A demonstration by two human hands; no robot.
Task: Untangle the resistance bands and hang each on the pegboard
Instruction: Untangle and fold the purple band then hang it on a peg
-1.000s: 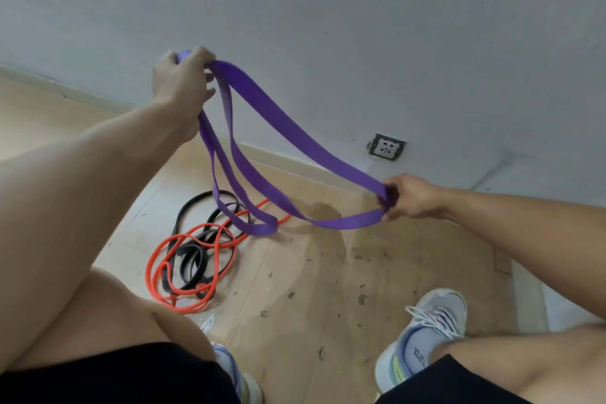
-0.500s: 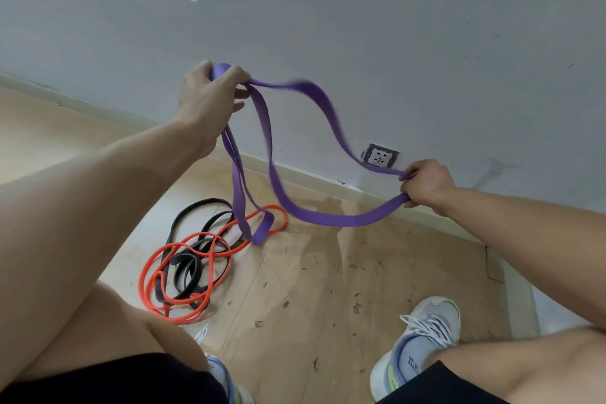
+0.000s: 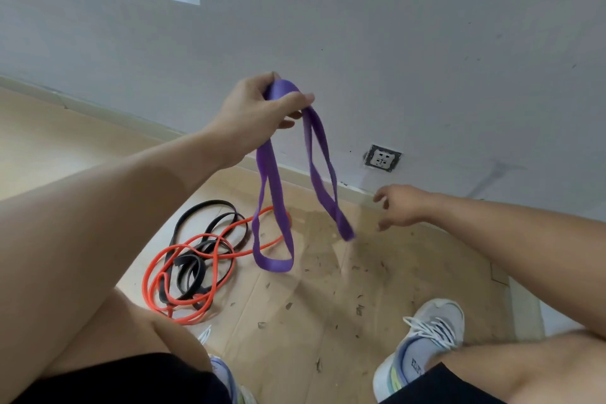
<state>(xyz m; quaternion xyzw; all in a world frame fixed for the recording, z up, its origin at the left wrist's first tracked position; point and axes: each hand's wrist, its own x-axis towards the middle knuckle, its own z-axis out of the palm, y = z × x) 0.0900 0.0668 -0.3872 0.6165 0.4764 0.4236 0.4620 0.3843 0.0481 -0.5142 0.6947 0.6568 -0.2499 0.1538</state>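
At the bottom right of the frame a grey sneaker (image 3: 426,348) stands on the wooden floor (image 3: 328,305), and at lower left the orange band (image 3: 183,272) and black band (image 3: 196,239) lie tangled together. Mid-frame, the right hand (image 3: 400,205) hovers with fingers spread, holding nothing. Above centre, the left hand (image 3: 259,108) is clenched on the purple band (image 3: 273,207), whose two loops dangle before the wall (image 3: 393,43).

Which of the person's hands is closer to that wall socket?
Right. The right hand hovers open just below the wall socket; the left hand, gripping the purple band, is farther off to its left.

three bands (image 3: 274,207), two hands (image 3: 259,108), perhaps two shoes (image 3: 426,348)
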